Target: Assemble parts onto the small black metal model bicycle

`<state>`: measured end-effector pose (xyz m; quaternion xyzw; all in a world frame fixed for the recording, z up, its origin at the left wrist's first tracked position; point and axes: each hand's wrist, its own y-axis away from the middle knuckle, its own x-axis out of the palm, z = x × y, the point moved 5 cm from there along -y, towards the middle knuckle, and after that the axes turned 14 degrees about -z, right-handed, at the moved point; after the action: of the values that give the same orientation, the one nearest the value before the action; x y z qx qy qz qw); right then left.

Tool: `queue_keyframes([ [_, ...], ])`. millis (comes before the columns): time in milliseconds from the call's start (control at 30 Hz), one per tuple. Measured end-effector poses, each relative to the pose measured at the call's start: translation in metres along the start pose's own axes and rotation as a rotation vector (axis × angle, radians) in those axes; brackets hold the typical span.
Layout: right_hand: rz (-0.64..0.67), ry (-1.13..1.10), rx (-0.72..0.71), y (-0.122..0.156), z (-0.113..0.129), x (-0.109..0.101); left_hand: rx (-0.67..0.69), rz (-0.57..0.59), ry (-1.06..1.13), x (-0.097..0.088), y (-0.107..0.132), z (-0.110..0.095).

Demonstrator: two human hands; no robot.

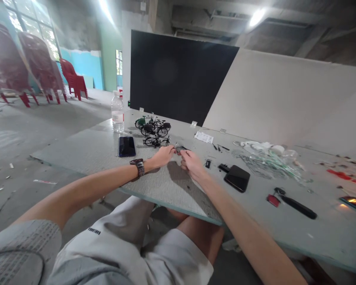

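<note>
Closest to the camera, the person's knees in pale shorts (130, 245) sit under the edge of the grey bench (172, 198). Both forearms reach out over it, and the left wrist wears a dark wristwatch (138, 166). The left hand (163, 155) and right hand (192, 163) come together fingertip to fingertip, both pinched on a small dark part (179, 149) held just above the bench; it is too small to tell what it is. A black phone (237, 178) lies just right of the right hand, and a blue phone (126, 146) lies left of the left hand. A black-handled tool (298, 206) lies further right. Just beyond the hands stand several model bicycles (154, 130), with a water bottle (118, 112) upright to their left. A large black panel (178, 79) rises behind the bench.
</note>
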<state>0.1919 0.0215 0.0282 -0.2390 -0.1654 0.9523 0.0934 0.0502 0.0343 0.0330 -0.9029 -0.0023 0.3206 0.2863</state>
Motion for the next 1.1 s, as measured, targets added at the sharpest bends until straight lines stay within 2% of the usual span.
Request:
queue_keyframes([
  [33, 0.009, -0.037, 0.053, -0.001, -0.003, 0.001, 0.026, 0.0, -0.024, 0.0, -0.001, 0.0],
  [100, 0.006, 0.011, 0.03, -0.002, -0.003, -0.001, 0.062, 0.002, -0.046, 0.001, -0.002, 0.001],
  [167, -0.016, 0.156, -0.104, -0.001, 0.003, -0.007, 0.064, 0.0, -0.034, 0.0, -0.003, 0.002],
  [267, 0.006, 0.551, -0.412, 0.005, 0.017, -0.01, 0.02, -0.02, -0.002, -0.001, -0.004, 0.002],
  [333, 0.032, 0.817, -0.552, 0.011, 0.023, -0.009, -0.012, -0.025, 0.018, -0.002, -0.003, 0.001],
  [400, 0.04, 0.998, -0.599, 0.014, 0.026, -0.007, -0.042, -0.029, 0.047, -0.002, -0.001, -0.001],
  [467, 0.047, 1.051, -0.581, 0.015, 0.026, -0.004, -0.062, -0.041, 0.082, -0.002, 0.0, -0.002],
  [567, 0.014, 0.922, -0.524, 0.012, 0.022, -0.002, -0.083, -0.062, 0.134, -0.001, 0.001, -0.001],
  [767, -0.108, 0.328, -0.391, 0.003, 0.014, -0.006, -0.091, -0.053, 0.141, 0.001, 0.0, 0.001],
  [867, -0.101, -0.006, -0.137, 0.002, 0.009, -0.002, -0.054, -0.065, 0.143, 0.0, 0.0, 0.001],
  [1000, 0.019, -0.402, 0.262, 0.005, 0.001, 0.012, 0.012, -0.102, 0.096, -0.001, -0.002, 0.003],
  [1067, 0.059, -0.417, 0.323, 0.006, 0.0, 0.013, 0.055, -0.101, 0.047, 0.001, -0.004, 0.006],
  [1100, 0.063, -0.382, 0.304, 0.005, 0.001, 0.011, 0.073, -0.1, 0.022, 0.002, -0.004, 0.007],
])
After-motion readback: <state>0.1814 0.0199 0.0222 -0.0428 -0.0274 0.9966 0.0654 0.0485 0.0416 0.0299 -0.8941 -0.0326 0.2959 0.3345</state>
